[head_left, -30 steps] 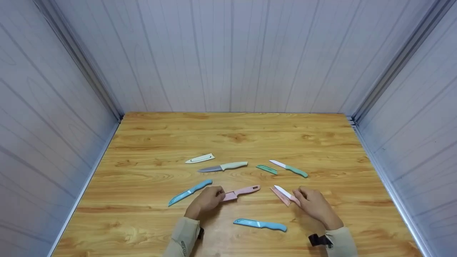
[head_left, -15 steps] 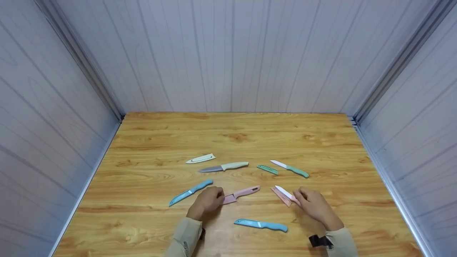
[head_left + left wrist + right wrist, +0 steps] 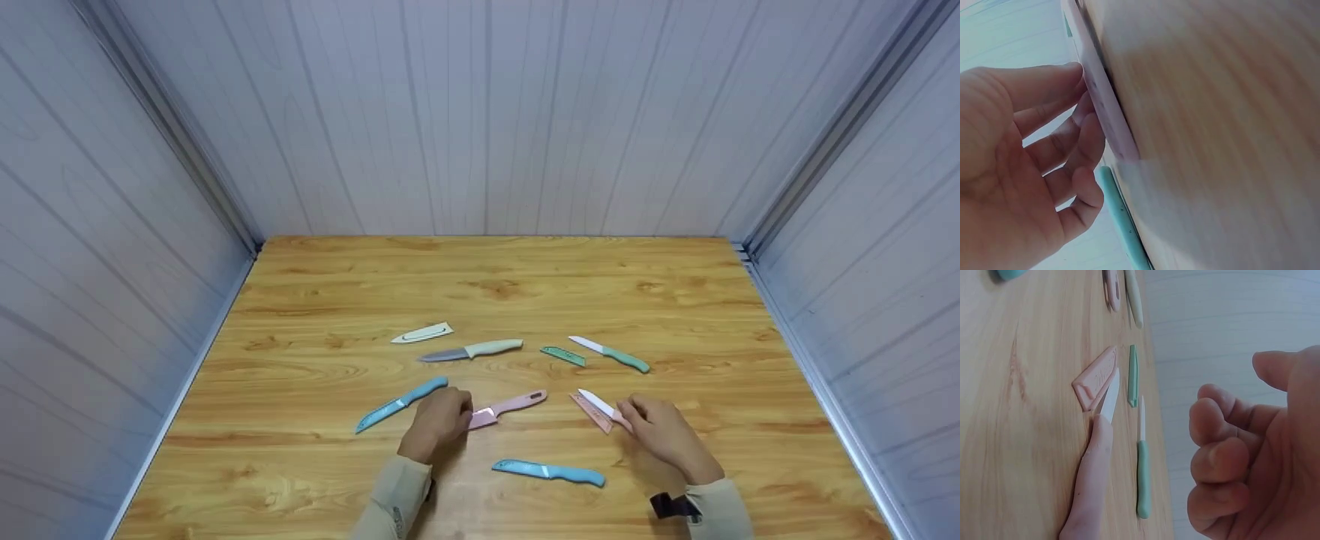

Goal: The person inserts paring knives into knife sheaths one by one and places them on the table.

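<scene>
A pink knife [image 3: 517, 403] lies left of centre, its blade end in a pink sheath [image 3: 1107, 104]. My left hand [image 3: 441, 421] bends over the sheath's end, thumb and fingertips at its edge in the left wrist view; part of the sheath is hidden under the hand. A smaller pink knife [image 3: 1090, 478] with a white blade lies beside its own pink sheath [image 3: 1096, 377], blade tip overlapping it. My right hand [image 3: 1247, 467] hovers by that knife's handle, fingers loosely curled, thumb apart, nothing held. In the head view it overlaps the handle.
Blue knives in sheaths lie at left [image 3: 401, 405] and in front [image 3: 547, 472]. Farther back are a cream knife [image 3: 472, 350], its cream sheath [image 3: 422, 333], a green knife [image 3: 611, 355] and a green sheath [image 3: 562, 355]. Panelled walls [image 3: 480, 120] enclose the wooden table [image 3: 487, 277].
My left hand has shifted slightly right and forward over the pink sheath, and the sheathed end has turned a little toward me. My right hand stays almost still.
</scene>
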